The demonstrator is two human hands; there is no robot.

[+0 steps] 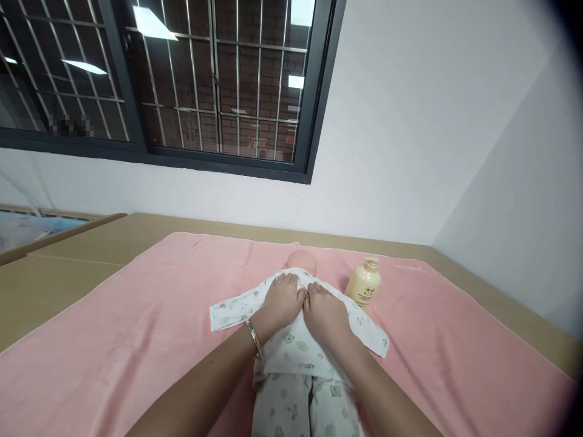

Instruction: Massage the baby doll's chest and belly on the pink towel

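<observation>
Both palms flat, nothing gripped: left hand (283, 298) & right hand (324, 314) press the baby doll's (301, 262) printed top (296, 346), pants already on, lotion bottle (364, 283) untouched beside.

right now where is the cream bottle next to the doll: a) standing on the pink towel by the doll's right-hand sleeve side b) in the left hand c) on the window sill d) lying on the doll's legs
a: the cream bottle stands on the pink towel, just right of the doll; both hands rest on the doll's chest.

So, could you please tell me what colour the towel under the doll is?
Pink, clearest in the head view: towel.
</observation>
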